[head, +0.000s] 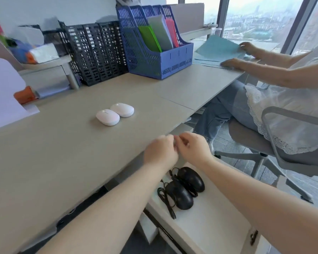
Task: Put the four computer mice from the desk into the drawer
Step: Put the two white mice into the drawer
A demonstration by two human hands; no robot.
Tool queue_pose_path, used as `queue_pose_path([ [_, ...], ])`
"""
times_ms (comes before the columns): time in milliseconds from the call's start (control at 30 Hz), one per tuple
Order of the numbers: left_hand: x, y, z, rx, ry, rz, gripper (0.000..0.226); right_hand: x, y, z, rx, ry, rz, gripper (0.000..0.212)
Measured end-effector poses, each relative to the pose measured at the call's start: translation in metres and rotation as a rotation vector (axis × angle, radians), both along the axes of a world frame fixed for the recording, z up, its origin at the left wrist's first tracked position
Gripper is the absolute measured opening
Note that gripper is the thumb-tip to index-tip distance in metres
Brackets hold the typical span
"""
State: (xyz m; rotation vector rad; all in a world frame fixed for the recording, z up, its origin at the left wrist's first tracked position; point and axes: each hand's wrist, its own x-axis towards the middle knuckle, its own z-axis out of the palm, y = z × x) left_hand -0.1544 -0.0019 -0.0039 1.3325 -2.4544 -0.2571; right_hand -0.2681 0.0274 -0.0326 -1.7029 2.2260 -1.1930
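2 black mice already in the drawer, 2 white mice mid tabletop. Left hand & right hand at the near edge, grip loosely curled, empty afaict (blurry), prob heading for the white ones.

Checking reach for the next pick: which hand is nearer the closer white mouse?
Left. The left hand hovers just right of and below the nearer white mouse; the right hand is farther right, past the desk edge.

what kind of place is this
Most likely a shared office in a high-rise: a long grey desk with a blue plastic file rack holding folders, a grey swivel chair alongside, and a floor-to-ceiling window overlooking a city.
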Motion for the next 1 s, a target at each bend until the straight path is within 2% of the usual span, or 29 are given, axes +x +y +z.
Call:
queue_pose_path([
  [100, 0.025, -0.031, 0.026, -0.125, 0.136, 0.11, 0.02, 0.021, -0.028, 0.024, -0.027, -0.041, 0.061, 0.023],
  [267, 0.081, -0.092, 0.016, -0.208, 0.179, 0.337, 0.038, 0.05, -0.083, 0.037, 0.129, -0.006, 0.105, 0.04],
  [400, 0.111, -0.133, -0.002, -0.095, 0.322, 0.445, 0.064, 0.066, -0.129, 0.042, 0.242, 0.078, 0.105, 0.058],
  [533, 0.121, -0.169, -0.006, 0.017, 0.256, 0.432, 0.094, 0.078, -0.167, 0.04, 0.243, 0.088, 0.126, 0.064],
  [633, 0.122, -0.188, -0.007, 0.157, 0.294, 0.38, 0.11, 0.085, -0.184, 0.038, 0.21, 0.113, 0.146, 0.067],
  [700, 0.121, -0.195, -0.006, 0.201, 0.296, 0.356, 0.112, 0.087, -0.192, 0.038, 0.207, 0.111, 0.161, 0.066],
  [833, 0.119, -0.192, -0.001, 0.138, 0.237, 0.361, 0.105, 0.09, -0.199, 0.041, 0.219, 0.067, 0.142, 0.058],
  [1000, 0.118, -0.164, 0.005, 0.101, 0.194, 0.402, 0.109, 0.085, -0.175, 0.044, 0.18, 0.053, 0.078, 0.043],
])
